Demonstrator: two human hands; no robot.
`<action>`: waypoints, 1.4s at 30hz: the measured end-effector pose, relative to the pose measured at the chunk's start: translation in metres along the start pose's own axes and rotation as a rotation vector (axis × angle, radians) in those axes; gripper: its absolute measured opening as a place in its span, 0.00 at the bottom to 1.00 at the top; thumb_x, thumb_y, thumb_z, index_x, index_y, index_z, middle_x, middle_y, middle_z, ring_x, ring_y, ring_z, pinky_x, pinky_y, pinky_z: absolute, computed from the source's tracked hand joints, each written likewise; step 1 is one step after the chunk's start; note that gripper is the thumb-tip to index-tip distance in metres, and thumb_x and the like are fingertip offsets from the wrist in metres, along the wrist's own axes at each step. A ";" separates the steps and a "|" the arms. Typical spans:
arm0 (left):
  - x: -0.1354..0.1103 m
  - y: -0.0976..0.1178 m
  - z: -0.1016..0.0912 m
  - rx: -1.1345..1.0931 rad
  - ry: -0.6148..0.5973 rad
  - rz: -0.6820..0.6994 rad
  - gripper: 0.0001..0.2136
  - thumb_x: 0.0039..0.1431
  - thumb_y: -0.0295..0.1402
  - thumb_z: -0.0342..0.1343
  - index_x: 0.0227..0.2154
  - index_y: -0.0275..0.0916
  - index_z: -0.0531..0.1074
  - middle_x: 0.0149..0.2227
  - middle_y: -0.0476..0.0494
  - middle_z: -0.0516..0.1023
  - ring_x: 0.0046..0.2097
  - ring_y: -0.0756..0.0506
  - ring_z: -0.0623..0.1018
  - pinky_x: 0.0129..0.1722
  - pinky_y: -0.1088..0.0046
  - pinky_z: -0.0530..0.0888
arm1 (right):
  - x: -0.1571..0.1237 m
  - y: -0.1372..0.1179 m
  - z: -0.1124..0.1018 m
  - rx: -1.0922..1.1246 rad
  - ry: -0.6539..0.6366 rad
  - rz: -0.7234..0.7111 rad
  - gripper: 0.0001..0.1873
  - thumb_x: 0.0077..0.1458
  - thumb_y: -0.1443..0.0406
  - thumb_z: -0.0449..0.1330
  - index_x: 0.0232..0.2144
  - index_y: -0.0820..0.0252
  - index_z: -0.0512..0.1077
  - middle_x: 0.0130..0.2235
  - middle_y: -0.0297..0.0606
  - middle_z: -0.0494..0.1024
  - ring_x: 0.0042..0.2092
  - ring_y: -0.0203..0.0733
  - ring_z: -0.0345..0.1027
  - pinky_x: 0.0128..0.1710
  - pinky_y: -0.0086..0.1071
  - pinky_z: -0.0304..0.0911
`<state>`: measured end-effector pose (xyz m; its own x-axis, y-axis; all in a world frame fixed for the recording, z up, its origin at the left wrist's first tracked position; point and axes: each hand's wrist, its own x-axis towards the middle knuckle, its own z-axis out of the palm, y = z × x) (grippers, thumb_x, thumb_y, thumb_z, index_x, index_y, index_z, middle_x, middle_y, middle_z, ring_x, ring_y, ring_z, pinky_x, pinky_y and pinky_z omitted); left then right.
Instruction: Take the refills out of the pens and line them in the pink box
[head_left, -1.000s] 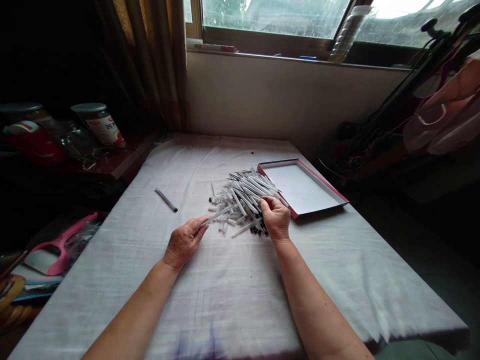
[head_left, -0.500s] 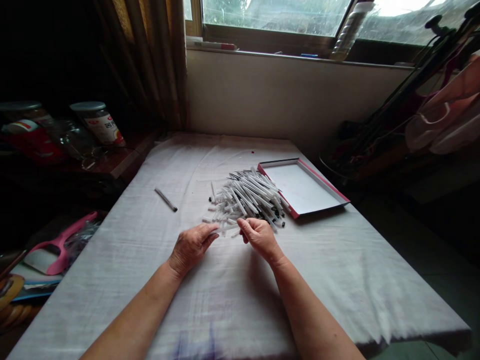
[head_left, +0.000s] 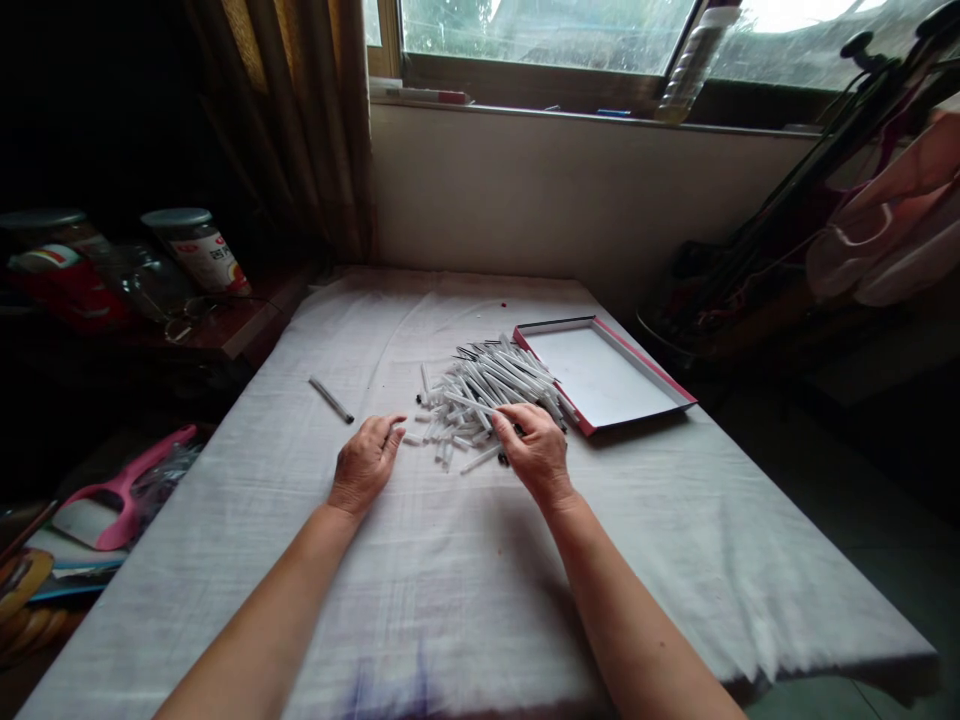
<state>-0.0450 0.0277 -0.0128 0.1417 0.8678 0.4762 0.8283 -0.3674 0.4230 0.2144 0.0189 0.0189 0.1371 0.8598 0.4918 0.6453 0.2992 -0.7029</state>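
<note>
My right hand (head_left: 532, 445) is closed on a white pen barrel (head_left: 471, 402), which points up and to the left over the heap. Under and beyond it lies a heap of pen parts (head_left: 502, 378): translucent white barrels, thin dark refills, and black ends. My left hand (head_left: 367, 460) rests at the heap's left edge, fingers curled with thumb and forefinger close together; whatever may be between them is too small to make out. A short white pen cap (head_left: 412, 439) lies just past its thumb. Farther left, a single pen with a black end (head_left: 331, 400) lies apart.
A shallow red-edged white box lid (head_left: 600, 375) touches the heap's right side on the cloth-covered table (head_left: 435, 600). Jars (head_left: 201, 250) stand on a dark side table at left. Beneath them is a pink-handled item (head_left: 124, 490). The windowed wall borders the far edge.
My left hand has drawn back left, away from the white tube it was gripping. My right hand has moved up and right over the heap, now with a barrel pointing up-left.
</note>
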 end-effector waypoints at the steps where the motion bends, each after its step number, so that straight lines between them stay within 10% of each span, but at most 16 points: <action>1: 0.002 0.001 0.004 0.077 -0.002 0.007 0.16 0.66 0.39 0.43 0.49 0.40 0.71 0.40 0.42 0.77 0.40 0.45 0.77 0.40 0.71 0.71 | -0.001 -0.003 0.007 -0.084 0.009 -0.054 0.11 0.57 0.59 0.58 0.33 0.56 0.78 0.37 0.40 0.80 0.41 0.45 0.70 0.46 0.37 0.61; 11: 0.019 -0.007 0.010 0.280 -0.079 0.051 0.18 0.63 0.34 0.48 0.55 0.42 0.68 0.47 0.37 0.74 0.48 0.39 0.73 0.49 0.60 0.67 | -0.009 -0.008 0.037 -0.436 -0.053 -0.243 0.07 0.55 0.60 0.61 0.32 0.54 0.78 0.46 0.40 0.77 0.52 0.52 0.61 0.52 0.44 0.48; 24: 0.051 -0.094 -0.049 0.461 -0.177 0.071 0.07 0.57 0.28 0.54 0.33 0.43 0.77 0.51 0.38 0.75 0.55 0.36 0.70 0.51 0.55 0.62 | -0.027 -0.020 0.031 -0.367 -0.076 -0.353 0.07 0.58 0.63 0.58 0.34 0.55 0.77 0.46 0.40 0.78 0.53 0.50 0.63 0.53 0.43 0.49; 31: 0.024 -0.031 -0.036 0.414 -0.071 0.467 0.07 0.65 0.32 0.48 0.36 0.41 0.71 0.30 0.46 0.78 0.33 0.45 0.75 0.43 0.66 0.67 | -0.041 -0.021 0.020 -0.137 -0.038 -0.297 0.09 0.60 0.64 0.56 0.35 0.57 0.77 0.36 0.40 0.80 0.41 0.44 0.70 0.45 0.37 0.60; 36: -0.013 0.033 -0.012 0.287 0.021 0.518 0.06 0.66 0.33 0.48 0.40 0.40 0.69 0.34 0.45 0.78 0.34 0.46 0.75 0.37 0.69 0.68 | -0.047 -0.019 0.015 0.085 -0.138 -0.153 0.12 0.61 0.61 0.54 0.33 0.57 0.77 0.33 0.39 0.80 0.33 0.40 0.72 0.35 0.31 0.64; 42: -0.024 0.049 -0.002 0.180 0.044 0.490 0.07 0.66 0.33 0.47 0.40 0.40 0.69 0.34 0.45 0.78 0.34 0.46 0.76 0.36 0.70 0.70 | -0.051 -0.013 0.016 0.254 -0.196 -0.015 0.12 0.57 0.60 0.58 0.27 0.59 0.77 0.27 0.37 0.79 0.27 0.37 0.69 0.29 0.29 0.63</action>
<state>-0.0092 -0.0112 -0.0021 0.5167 0.5921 0.6184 0.7511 -0.6602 0.0046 0.1873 -0.0224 -0.0054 -0.0348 0.9104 0.4122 0.4347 0.3852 -0.8140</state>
